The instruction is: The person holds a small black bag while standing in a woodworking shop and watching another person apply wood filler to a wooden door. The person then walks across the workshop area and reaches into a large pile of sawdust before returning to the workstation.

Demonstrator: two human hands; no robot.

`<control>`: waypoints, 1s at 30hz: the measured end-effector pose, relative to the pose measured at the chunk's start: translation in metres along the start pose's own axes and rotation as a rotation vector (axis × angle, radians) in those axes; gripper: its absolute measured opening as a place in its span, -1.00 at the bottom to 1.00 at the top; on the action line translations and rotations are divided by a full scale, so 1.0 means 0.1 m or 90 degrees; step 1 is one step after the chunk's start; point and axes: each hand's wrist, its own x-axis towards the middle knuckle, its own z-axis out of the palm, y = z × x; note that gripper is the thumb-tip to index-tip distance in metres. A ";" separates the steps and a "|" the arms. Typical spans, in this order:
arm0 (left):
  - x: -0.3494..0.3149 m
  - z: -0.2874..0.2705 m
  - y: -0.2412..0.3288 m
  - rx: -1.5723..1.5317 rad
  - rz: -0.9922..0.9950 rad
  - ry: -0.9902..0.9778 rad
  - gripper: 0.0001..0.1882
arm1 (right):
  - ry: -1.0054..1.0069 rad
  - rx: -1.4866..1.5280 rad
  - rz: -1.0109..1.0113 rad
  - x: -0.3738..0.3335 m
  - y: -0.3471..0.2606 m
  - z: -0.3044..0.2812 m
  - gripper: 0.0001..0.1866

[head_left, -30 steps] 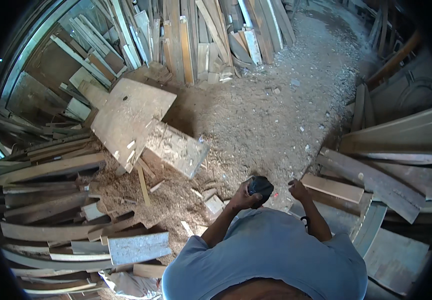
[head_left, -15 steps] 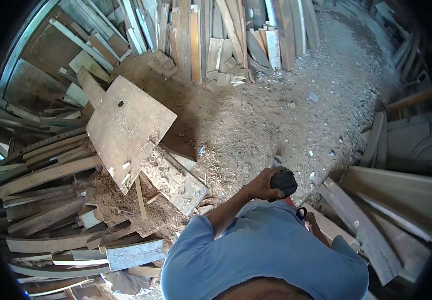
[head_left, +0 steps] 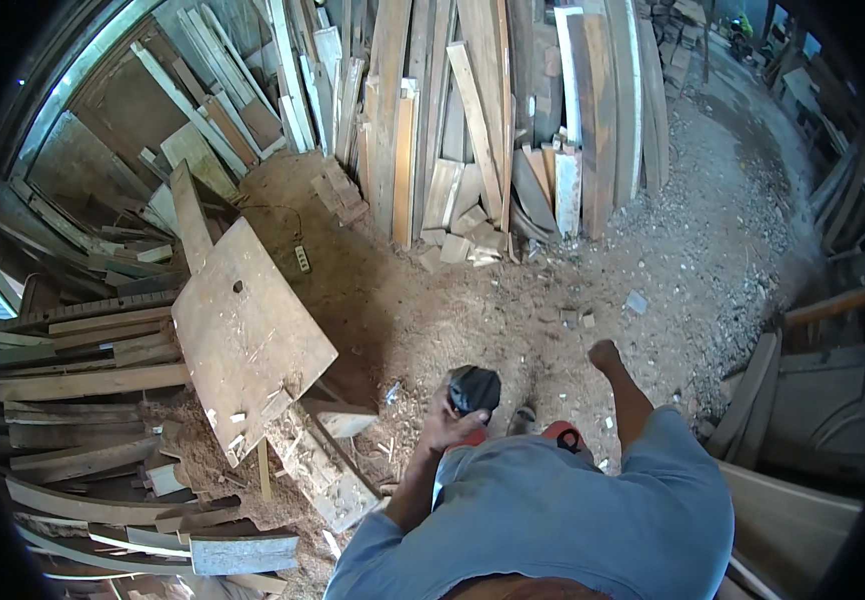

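In front of my waist, slightly left, my left hand (head_left: 442, 424) is closed around a dark, blunt-ended object (head_left: 476, 388). Its kind cannot be made out; a bit of red shows just below it. My right hand (head_left: 605, 356) is out ahead on the right, curled into a fist over the ground, and nothing shows in it. Its fingertips are turned out of sight. Between my arms, at the front of my blue shirt (head_left: 543, 510), sits a red piece with a black loop (head_left: 567, 437). Part of one foot (head_left: 522, 417) shows beyond the shirt.
To my left stands a wooden workbench (head_left: 253, 315), its lower plank (head_left: 325, 480) strewn with shavings. Stacked curved timber (head_left: 93, 460) fills the far left. Upright boards (head_left: 423, 130) line the back, above offcuts (head_left: 468, 240). Panels (head_left: 793, 500) lie at right.
My left hand has shifted left with the dark object. My right hand has come away from the red piece and swung forward. The view has shifted, showing more of the upright boards.
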 end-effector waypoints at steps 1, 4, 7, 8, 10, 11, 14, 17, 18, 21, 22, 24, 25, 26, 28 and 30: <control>0.06 -0.05 -0.08 -0.031 0.011 0.045 -0.11 | 0.078 0.240 0.160 0.33 -0.21 -0.22 -0.80; 0.17 -0.26 -0.16 0.014 0.017 0.119 -0.18 | -0.032 0.338 0.154 1.11 -0.94 -0.84 -0.71; 0.65 -0.40 -0.09 0.038 0.021 0.099 -0.20 | 0.025 0.243 0.195 1.51 -0.94 -0.20 -0.64; 0.75 -0.50 -0.12 0.041 0.010 0.122 -0.21 | -0.024 0.202 0.131 1.56 -1.16 -0.19 -0.60; 1.07 -0.71 -0.12 0.025 0.031 0.101 -0.24 | -0.097 0.168 0.076 1.67 -1.22 0.17 -0.53; 1.19 -0.90 -0.18 0.039 0.038 0.120 -0.24 | -0.240 0.192 0.036 1.72 -1.58 -0.04 -0.56; 1.75 -1.11 -0.01 0.050 0.036 0.118 -0.25 | -0.294 -0.025 -0.188 1.76 -1.53 0.02 -0.67; 2.46 -1.38 0.15 0.233 0.099 -0.006 -0.24 | -0.212 -0.180 -0.379 1.75 -1.00 0.54 -0.84; 2.64 -1.46 0.18 0.251 0.061 -0.006 -0.24 | -0.175 -0.149 -0.394 1.79 -1.01 0.48 -0.88; 2.98 -1.63 0.42 0.312 -0.051 0.012 -0.18 | -0.182 -0.212 -0.358 2.06 -1.02 0.10 -0.90; 3.14 -1.71 0.46 0.349 -0.017 -0.001 -0.16 | -0.250 -0.180 -0.337 2.19 -1.01 0.04 -0.87; 3.31 -1.81 0.41 0.360 -0.012 0.002 -0.13 | -0.194 -0.109 -0.434 2.43 -1.01 -0.08 -0.84; 3.41 -1.84 0.36 0.327 -0.018 0.017 -0.12 | -0.169 -0.072 -0.469 2.46 -0.87 0.01 -0.82; 3.49 -1.84 0.30 0.294 -0.024 0.034 -0.12 | -0.252 0.048 -0.301 2.53 -0.80 0.14 -0.79; 3.61 -1.92 0.20 0.263 -0.036 0.067 -0.11 | -0.308 0.098 -0.245 2.84 -0.82 0.21 -0.77; 3.74 -1.96 0.23 0.254 -0.045 0.100 -0.10 | -0.336 0.155 -0.245 3.19 -0.78 0.25 -0.72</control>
